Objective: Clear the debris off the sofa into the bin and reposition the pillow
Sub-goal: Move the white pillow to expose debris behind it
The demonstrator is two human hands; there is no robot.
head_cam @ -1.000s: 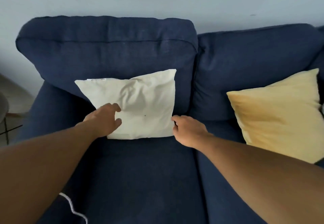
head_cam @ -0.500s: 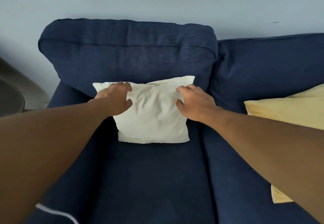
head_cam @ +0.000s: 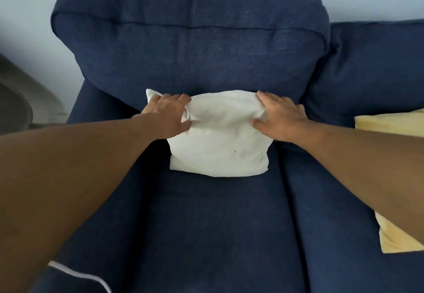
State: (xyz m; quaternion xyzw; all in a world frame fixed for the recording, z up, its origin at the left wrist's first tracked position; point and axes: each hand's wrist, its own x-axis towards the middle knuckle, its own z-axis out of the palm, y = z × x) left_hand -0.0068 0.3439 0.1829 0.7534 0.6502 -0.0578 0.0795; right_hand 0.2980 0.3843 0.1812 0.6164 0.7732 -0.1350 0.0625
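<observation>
Head cam: white pillow (head_cam: 220, 146) upright on sofa (head_cam: 206, 235) seat, leaning on back cushion (head_cam: 188, 49). Left hand (head_cam: 166, 115) clamped on pillow's top-left corner, fabric bunched under thumb. Right hand (head_cam: 278, 116) clamped on top-right corner. Yellow pillow (head_cam: 390, 124) at right edge, well apart, partly behind right forearm.
</observation>
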